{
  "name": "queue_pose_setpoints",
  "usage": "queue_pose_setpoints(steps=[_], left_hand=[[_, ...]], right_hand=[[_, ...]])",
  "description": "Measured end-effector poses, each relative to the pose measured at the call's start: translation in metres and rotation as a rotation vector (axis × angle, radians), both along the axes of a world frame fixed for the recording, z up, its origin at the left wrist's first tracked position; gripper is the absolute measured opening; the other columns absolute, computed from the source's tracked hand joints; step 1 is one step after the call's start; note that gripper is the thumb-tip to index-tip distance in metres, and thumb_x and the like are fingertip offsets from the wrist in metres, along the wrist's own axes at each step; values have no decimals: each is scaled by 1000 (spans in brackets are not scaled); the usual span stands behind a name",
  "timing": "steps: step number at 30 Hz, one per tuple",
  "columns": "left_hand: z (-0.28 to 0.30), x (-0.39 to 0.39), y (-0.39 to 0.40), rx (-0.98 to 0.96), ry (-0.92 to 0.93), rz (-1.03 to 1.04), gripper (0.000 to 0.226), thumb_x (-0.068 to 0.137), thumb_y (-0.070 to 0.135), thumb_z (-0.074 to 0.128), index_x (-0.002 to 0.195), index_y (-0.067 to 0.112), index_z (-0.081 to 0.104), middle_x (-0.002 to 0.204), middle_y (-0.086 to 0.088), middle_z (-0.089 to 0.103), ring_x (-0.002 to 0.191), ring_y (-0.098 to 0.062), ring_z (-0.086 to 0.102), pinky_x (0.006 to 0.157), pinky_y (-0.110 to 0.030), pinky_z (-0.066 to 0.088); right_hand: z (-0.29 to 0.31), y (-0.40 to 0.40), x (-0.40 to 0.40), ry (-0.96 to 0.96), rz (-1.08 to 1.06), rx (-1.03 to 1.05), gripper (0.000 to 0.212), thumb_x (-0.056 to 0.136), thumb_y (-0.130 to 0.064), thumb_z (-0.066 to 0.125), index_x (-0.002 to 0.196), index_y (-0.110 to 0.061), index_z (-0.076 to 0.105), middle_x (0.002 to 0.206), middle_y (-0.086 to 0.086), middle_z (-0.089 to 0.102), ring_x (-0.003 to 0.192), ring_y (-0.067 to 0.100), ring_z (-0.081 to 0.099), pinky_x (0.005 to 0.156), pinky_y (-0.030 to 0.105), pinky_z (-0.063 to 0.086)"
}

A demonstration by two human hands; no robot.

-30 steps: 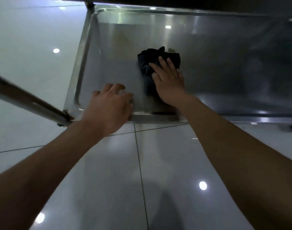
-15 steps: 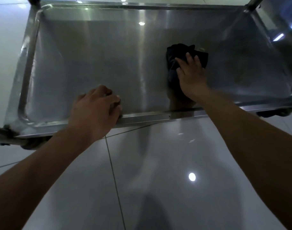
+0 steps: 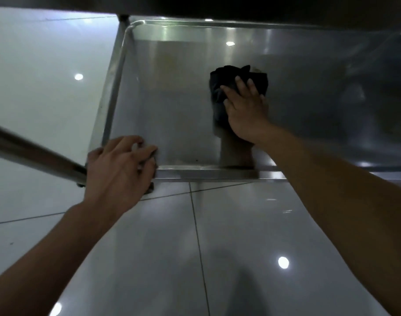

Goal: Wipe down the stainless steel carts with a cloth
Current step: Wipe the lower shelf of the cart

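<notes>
Head view, looking down on the lower shelf of a stainless steel cart (image 3: 172, 124), a shallow tray with a raised rim. Right hand (image 3: 246, 110): fingers straight and spread, palm pressed flat on a crumpled black cloth (image 3: 226, 78). The cloth lies on the shelf floor near its middle, well inside the rim; its far and left edges show beyond the fingertips. Left hand (image 3: 119, 169): fingers curled over the near-left corner of the shelf rim, gripping it. A round steel bar (image 3: 35, 153) runs diagonally from the left edge of the view to that same corner, passing behind the left hand. A dark overhanging surface (image 3: 263, 8), blurred and unlit, covers the shelf's far edge; the shelf's right end is in shadow and hard to read. Glossy white floor tiles (image 3: 240, 236) with dark grout lines lie on the near and left sides of the cart, carrying reflected ceiling lights.
</notes>
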State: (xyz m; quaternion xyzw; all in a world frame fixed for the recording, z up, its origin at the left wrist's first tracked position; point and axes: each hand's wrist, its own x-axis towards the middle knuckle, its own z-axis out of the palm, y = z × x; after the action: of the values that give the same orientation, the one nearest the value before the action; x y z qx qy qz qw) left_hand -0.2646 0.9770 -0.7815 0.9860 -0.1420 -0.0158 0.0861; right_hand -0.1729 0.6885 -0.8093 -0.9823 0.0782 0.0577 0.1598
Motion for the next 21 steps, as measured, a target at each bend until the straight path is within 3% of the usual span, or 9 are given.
queue_pose_setpoints(steps=[5,11,15,21], left_hand=[[-4,1,2,33,-11,-2,34,98,46,45,122,38,67,135,5,58,129,-26,49,101,-63,36],[-8,-1,8,42,24,-50,44,99,47,33,138,41,53,142,9,47,134,-23,41,101,-64,36],[-6,-2,4,40,54,-66,48,100,47,28,142,40,50,141,11,46,133,-22,39,102,-61,35],[3,0,-7,67,85,-76,39,98,42,40,128,33,62,132,2,54,128,-28,44,97,-55,40]], right_hand=[[-2,91,23,6,218,59,48,106,-40,22,154,-43,22,167,-10,-4,153,16,-11,120,46,-5],[3,183,47,54,453,145,48,105,-38,22,153,-44,25,167,-11,-2,152,16,-10,119,47,-7],[2,182,47,40,467,145,48,105,-38,21,153,-42,25,167,-11,0,152,14,-8,120,46,-5],[-3,131,28,6,377,110,50,105,-39,17,155,-40,21,167,-9,-1,152,14,-9,120,42,-4]])
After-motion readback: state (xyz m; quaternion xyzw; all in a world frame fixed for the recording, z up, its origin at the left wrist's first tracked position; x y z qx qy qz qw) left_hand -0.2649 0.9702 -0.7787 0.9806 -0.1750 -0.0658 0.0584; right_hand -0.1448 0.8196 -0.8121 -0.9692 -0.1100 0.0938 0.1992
